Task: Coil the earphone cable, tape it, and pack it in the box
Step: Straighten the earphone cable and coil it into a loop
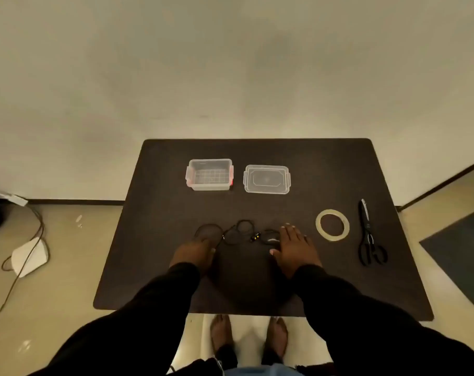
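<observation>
A black earphone cable (240, 231) lies in loose loops across the middle of the dark table (325, 172). My left hand (196, 252) rests at the cable's left end, fingers spread, touching the leftmost loop. My right hand (294, 246) lies flat with fingers apart, partly covering the cable's right end. A clear box (209, 174) with red latches stands open at the back, its clear lid (266, 179) beside it on the right. A roll of clear tape (332, 225) lies right of my right hand, and black scissors (369, 234) lie farther right.
The table stands against a pale wall. On the floor at the left lie a white device (29, 256) and a dark cord (38, 226). A dark mat (458, 256) lies on the floor at the right. My bare feet (248, 335) show below the table's front edge.
</observation>
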